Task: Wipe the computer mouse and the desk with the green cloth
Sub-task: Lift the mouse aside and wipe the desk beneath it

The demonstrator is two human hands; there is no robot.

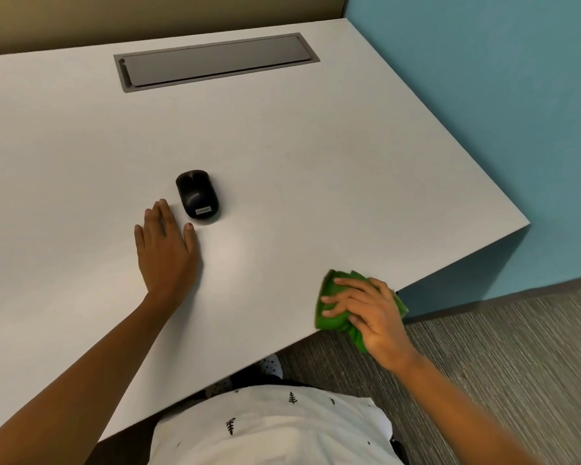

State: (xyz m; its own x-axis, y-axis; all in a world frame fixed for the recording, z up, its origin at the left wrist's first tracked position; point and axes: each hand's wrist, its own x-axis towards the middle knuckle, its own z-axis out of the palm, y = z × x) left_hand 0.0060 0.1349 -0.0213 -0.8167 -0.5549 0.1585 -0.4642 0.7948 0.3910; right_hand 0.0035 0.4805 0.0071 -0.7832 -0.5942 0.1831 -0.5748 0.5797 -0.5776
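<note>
A black computer mouse (197, 195) lies near the middle of the white desk (316, 146), its label end toward me. My left hand (165, 247) rests flat on the desk just left of and below the mouse, fingers together, thumb tip close to the mouse but apart from it. My right hand (369, 313) grips a bunched green cloth (331, 308) at the desk's near right edge; part of the cloth hangs past the edge.
A grey rectangular cable cover (215, 60) is set into the desk at the back. A blue wall (500, 95) runs along the right side. Grey carpet (500, 364) lies below the desk's near edge, and my white patterned shirt (282, 427) is at the bottom.
</note>
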